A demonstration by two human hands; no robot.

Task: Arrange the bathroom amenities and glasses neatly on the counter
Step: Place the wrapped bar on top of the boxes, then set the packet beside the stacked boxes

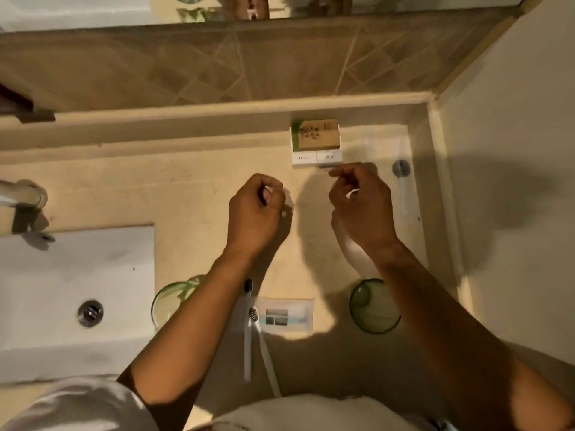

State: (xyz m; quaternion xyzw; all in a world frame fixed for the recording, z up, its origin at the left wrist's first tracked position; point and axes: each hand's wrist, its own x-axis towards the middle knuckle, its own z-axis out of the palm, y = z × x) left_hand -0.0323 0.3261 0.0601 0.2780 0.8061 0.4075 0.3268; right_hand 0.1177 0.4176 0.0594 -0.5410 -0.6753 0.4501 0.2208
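Both hands hover over the counter (pixel 193 188) near the far box (pixel 315 141): left hand (pixel 256 213) clenched, right hand (pixel 361 206) curled, grip unclear.

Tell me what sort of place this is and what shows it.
Likely a hotel bathroom vanity: a white sink with a drain set in the beige counter, a mirror above the tiled backsplash, and packaged amenity boxes, toothbrushes and green glasses.

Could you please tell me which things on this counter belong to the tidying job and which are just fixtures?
Job: brown box, white boxes, two green glasses, toothbrushes, clear packet.
Fixtures: sink, tap, mirror.
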